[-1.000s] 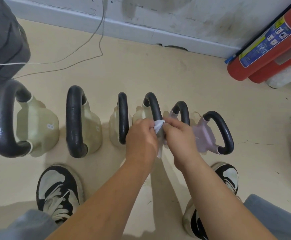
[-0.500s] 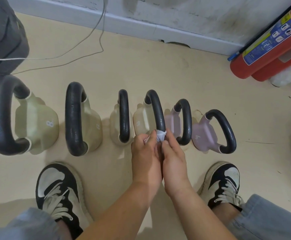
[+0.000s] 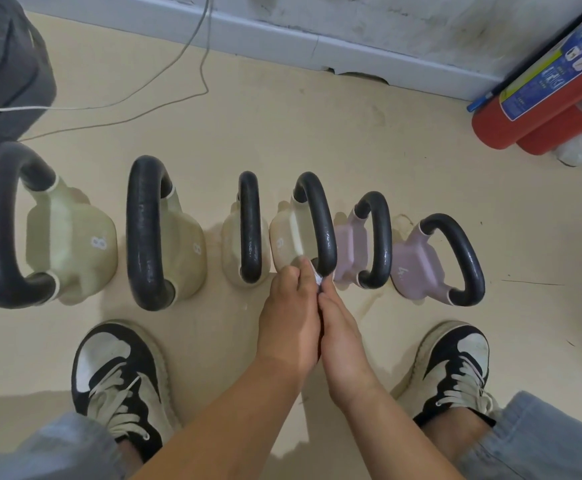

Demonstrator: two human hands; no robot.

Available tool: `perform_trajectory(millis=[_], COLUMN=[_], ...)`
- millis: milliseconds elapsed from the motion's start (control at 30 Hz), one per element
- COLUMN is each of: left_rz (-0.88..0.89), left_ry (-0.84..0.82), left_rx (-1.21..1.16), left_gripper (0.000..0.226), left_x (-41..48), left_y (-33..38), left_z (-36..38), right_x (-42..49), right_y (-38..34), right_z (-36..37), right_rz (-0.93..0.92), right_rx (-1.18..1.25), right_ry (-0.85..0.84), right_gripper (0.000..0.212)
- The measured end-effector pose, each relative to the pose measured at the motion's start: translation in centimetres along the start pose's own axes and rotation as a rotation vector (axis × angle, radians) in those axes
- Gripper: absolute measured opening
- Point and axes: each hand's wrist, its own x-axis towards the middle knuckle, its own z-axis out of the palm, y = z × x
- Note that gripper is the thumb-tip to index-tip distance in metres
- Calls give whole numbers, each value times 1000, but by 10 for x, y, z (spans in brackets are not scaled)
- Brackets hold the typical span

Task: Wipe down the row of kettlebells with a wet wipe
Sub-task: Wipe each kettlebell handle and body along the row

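Now both hands have slid along the black handle [image 3: 319, 216] of the fourth kettlebell [image 3: 288, 237] from the left, coming from its crown to its near end. My left hand [image 3: 291, 320] and right hand [image 3: 343, 337] press side by side, fingers curled, pinching the wet wipe [image 3: 318, 279] between them. Only a white scrap of it shows, against the handle's near foot. I judge this handle almost wiped, with the lilac kettlebell [image 3: 350, 244] just to its right probably next.

Six kettlebells [image 3: 71, 244], two extinguishers [image 3: 539, 95], two shoes [image 3: 116, 372], one wipe [image 3: 318, 278]
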Motion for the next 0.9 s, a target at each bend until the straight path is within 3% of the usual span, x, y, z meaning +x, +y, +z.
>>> perform_trajectory(millis=[67,167,267,367,600,700,800,900], left_rz=[110,215,267,312,253,158,21,-7], left_ry=[-38,-91,-104,-77,-208,-98,39,109], left_rx=[205,525,624,629,453,287,76,-43], left_gripper=[39,69,79,69,39,18,21,25], left_x=[0,-6,-14,-16,-23,-23,-18,-11], left_y=[-8,-9,-14,-20,-9,-6,2,13], left_z=[2,4,9,14,12,6,2,1], right_x=[0,-1,0,1,0,-1,-3,-6], right_y=[-1,-1,1,-4,-5,-6,-11,-20], right_z=[-2,-4,-8,-15,-29,-26,-21,-19], right_rz=[25,29,20,20,25,-22,-30,-36], right_rx=[48,81,58,62,-115,-140,-103,-15], right_ry=[-28,-70,-58,-60,103,162,185,184], right_gripper=[50,49,46,43,28,29,24,28])
